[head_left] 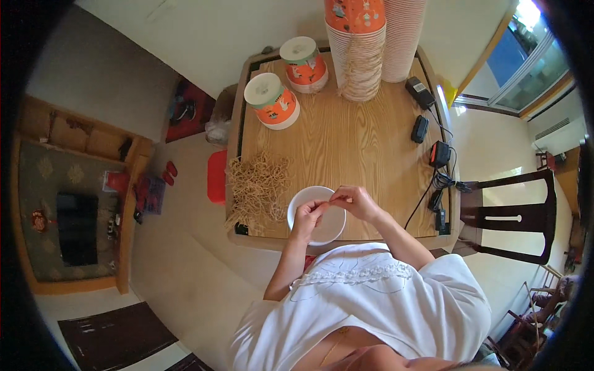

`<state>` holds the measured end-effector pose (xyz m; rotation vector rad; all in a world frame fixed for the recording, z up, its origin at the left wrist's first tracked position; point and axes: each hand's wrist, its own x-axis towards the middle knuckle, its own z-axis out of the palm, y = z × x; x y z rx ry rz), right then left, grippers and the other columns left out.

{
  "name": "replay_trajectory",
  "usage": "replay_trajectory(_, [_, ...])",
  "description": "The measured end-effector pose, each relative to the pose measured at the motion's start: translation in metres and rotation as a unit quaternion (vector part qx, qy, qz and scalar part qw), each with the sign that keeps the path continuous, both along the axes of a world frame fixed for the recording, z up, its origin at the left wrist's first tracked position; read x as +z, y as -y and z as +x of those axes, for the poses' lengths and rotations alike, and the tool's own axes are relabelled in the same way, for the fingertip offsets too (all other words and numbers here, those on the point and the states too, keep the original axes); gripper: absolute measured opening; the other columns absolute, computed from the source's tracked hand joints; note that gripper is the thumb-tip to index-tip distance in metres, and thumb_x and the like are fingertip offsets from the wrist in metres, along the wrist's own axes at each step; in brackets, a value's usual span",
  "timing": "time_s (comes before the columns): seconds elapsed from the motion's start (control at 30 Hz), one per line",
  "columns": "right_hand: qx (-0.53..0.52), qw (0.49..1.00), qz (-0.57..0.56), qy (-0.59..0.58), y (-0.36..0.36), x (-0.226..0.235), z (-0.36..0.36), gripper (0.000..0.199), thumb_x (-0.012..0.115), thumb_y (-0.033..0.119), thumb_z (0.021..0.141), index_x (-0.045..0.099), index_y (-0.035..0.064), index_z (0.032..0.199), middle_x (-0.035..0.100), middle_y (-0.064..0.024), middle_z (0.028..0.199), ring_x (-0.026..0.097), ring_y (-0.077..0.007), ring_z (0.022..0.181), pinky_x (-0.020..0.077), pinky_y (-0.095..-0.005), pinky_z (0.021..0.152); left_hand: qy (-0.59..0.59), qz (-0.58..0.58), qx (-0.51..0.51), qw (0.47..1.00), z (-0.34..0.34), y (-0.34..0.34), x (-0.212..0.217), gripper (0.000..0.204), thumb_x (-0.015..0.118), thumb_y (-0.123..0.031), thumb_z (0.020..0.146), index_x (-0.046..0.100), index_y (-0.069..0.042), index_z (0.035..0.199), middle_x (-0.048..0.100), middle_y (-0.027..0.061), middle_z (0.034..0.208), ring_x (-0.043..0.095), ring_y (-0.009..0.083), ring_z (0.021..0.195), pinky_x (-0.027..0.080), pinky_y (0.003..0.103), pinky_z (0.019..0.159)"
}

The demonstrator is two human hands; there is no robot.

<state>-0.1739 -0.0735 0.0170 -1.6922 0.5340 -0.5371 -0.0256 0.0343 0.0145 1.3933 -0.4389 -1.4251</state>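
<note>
My left hand (309,217) and my right hand (355,201) meet above a white paper tub (330,231) near the table's front edge. The tub's open mouth faces up. Fingers of both hands are pinched together at the tips, close to each other; whatever they hold is too small to make out. Left of the tub lies a loose heap of tan twine pieces (257,188).
Two orange and green paper tubs (272,102) stand upside down at the back left. Tall stacks of nested tubs (360,62) rise at the back, strands hanging down one. Black adapters and cables (440,154) line the right side of the wooden table (365,148). A dark chair (513,216) stands at right.
</note>
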Motion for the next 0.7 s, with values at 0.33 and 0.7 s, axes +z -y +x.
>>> replay_trajectory(0.33, [-0.07,0.986,-0.104,-0.115,-0.004,-0.02,-0.001,0.015,0.052,0.016,0.085,0.054,0.0011,0.085,0.057,-0.0172,0.079,0.056,-0.0347,0.076,0.0451,-0.039,0.065,0.404,-0.09,0.018,0.91,-0.011,0.008,-0.033,0.006,0.064,-0.006,0.078,0.065,-0.001,0.081,0.055,-0.0043,0.061,0.043,0.0029,0.055,0.036,0.019,0.05])
replay_trajectory(0.7, [-0.07,0.986,-0.102,-0.108,0.015,-0.055,-0.004,0.01,0.053,0.009,0.083,0.058,0.0032,0.09,0.06,-0.0135,0.085,0.06,-0.0284,0.078,0.048,-0.0347,0.066,0.426,-0.029,0.01,0.904,-0.004,0.02,-0.052,0.009,0.064,-0.009,0.076,0.064,0.0,0.078,0.048,-0.0036,0.054,0.04,0.0038,0.052,0.035,0.022,0.048])
